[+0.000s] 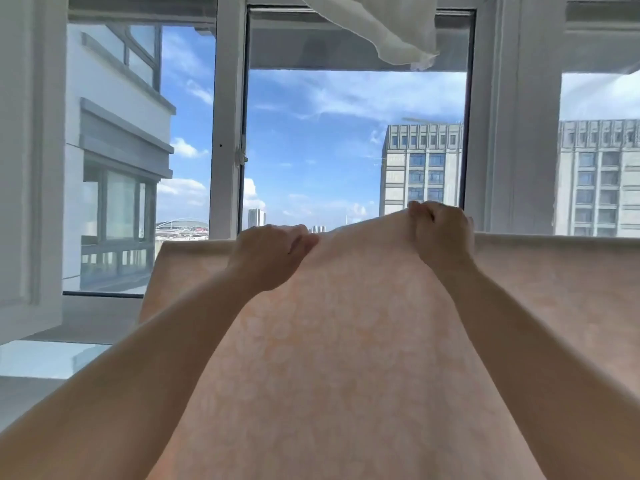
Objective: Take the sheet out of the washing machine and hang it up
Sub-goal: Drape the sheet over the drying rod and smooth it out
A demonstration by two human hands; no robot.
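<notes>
Left hand (273,256) and right hand (440,230) each grip the sheet's (346,341) top edge, fingers curled, before the window (228,133).

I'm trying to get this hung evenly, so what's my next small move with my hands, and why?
Probably slide both hands apart along the top edge. The left hand and right hand pinch the peach sheet close together, so it peaks between them while its outer parts sag lower.

Peach sheet against blue sky

The sheet (339,323) is pale peach-pink with a faint whitish floral pattern; white window frames (228,116), white cloth (391,26) overhead.
</notes>
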